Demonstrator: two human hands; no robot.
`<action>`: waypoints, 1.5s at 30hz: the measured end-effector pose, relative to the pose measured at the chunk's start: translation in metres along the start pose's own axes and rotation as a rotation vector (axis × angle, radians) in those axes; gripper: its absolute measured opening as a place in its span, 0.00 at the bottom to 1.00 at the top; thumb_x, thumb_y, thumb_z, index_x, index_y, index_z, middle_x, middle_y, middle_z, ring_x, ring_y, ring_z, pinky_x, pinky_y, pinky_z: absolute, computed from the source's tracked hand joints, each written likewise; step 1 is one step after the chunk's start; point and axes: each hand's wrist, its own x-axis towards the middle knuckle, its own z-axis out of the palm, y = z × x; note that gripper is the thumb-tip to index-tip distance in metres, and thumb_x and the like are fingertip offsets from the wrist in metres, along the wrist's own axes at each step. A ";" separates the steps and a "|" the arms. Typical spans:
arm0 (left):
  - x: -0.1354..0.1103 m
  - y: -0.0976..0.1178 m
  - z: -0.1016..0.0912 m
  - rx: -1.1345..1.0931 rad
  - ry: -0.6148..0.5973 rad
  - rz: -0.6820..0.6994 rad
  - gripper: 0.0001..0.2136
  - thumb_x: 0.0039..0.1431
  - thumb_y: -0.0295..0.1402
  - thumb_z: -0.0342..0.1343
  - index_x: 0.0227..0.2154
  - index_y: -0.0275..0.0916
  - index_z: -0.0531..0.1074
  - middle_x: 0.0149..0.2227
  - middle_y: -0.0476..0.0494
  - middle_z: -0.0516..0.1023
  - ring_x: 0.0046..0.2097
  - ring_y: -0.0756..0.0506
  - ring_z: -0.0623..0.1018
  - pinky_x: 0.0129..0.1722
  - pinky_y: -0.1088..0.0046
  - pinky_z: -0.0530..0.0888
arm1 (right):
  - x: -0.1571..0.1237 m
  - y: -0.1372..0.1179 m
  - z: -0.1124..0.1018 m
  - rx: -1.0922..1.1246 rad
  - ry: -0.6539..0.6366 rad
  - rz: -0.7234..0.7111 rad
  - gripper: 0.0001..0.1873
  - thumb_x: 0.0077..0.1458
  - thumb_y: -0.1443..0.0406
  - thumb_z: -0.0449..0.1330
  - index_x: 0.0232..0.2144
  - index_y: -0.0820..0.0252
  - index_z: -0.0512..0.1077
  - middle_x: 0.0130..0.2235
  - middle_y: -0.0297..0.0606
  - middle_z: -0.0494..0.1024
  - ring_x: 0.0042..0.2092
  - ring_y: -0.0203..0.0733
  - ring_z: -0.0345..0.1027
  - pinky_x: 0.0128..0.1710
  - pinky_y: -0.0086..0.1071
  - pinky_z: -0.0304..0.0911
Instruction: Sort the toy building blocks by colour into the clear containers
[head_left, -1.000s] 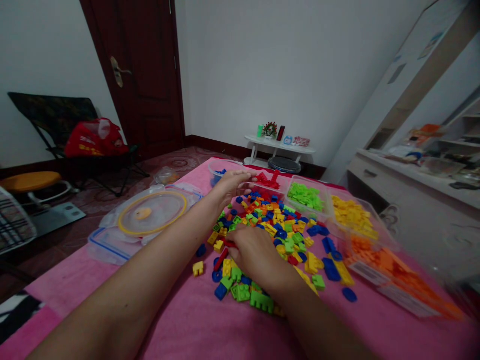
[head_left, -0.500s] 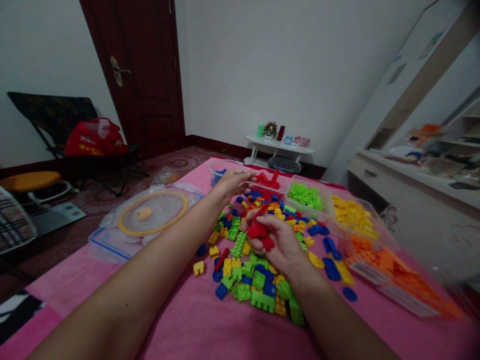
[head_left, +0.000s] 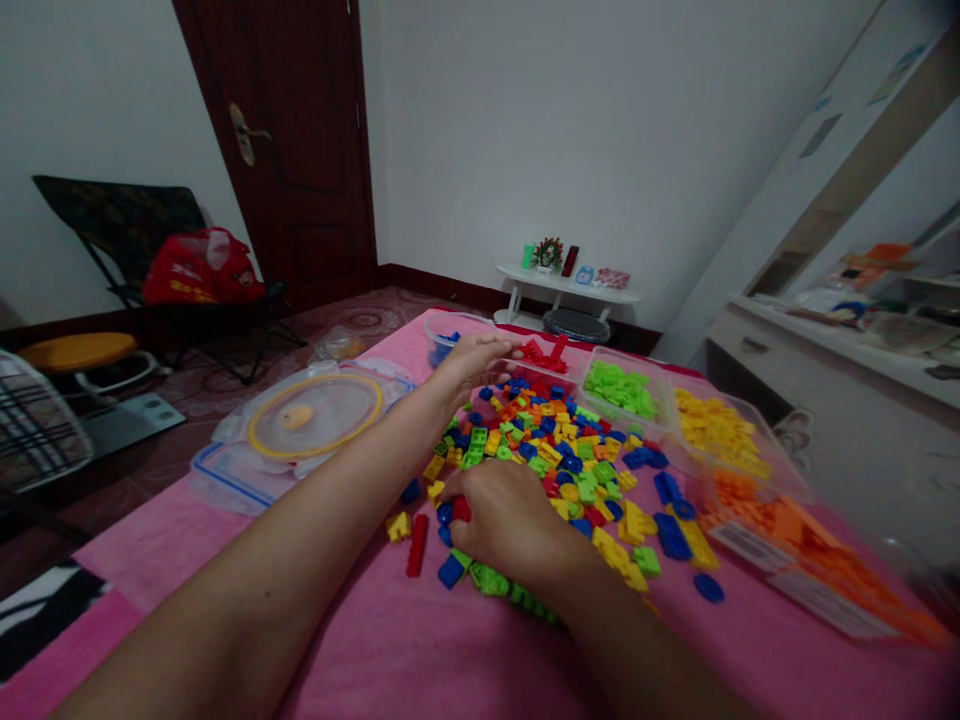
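My left hand (head_left: pixel 476 362) reaches over the near left side of a clear bin of red building blocks (head_left: pixel 546 358). Its fingers are stretched out, and no block shows in them. Palm down, my right hand (head_left: pixel 514 510) is low in the mixed pile of building blocks (head_left: pixel 570 430). A red building block (head_left: pixel 460 509) shows at its curled fingertips; the palm and whatever else it holds are hidden. Left of it, a long red block (head_left: pixel 417 546) lies on the pink cloth beside a yellow block (head_left: pixel 399 527).
Clear bins hold green blocks (head_left: pixel 619 388), yellow blocks (head_left: pixel 720 432) and orange blocks (head_left: pixel 802 535) along the right. A round tub of blue blocks (head_left: pixel 442 345) stands at the far left. Clear lids (head_left: pixel 315 415) lie stacked left of my left arm.
My right hand, palm up with red blocks before, has turned over and moved down into the pile. The long red block has shifted left. My left hand stays by the red bin.
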 end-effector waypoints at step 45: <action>0.057 -0.008 0.046 -0.274 0.060 -0.324 0.13 0.61 0.32 0.41 0.27 0.34 0.68 0.21 0.43 0.69 0.17 0.55 0.63 0.12 0.85 0.57 | -0.026 0.134 -0.084 1.680 1.182 0.268 0.20 0.55 0.52 0.51 0.20 0.61 0.66 0.21 0.32 0.70 0.21 0.29 0.62 0.24 0.25 0.61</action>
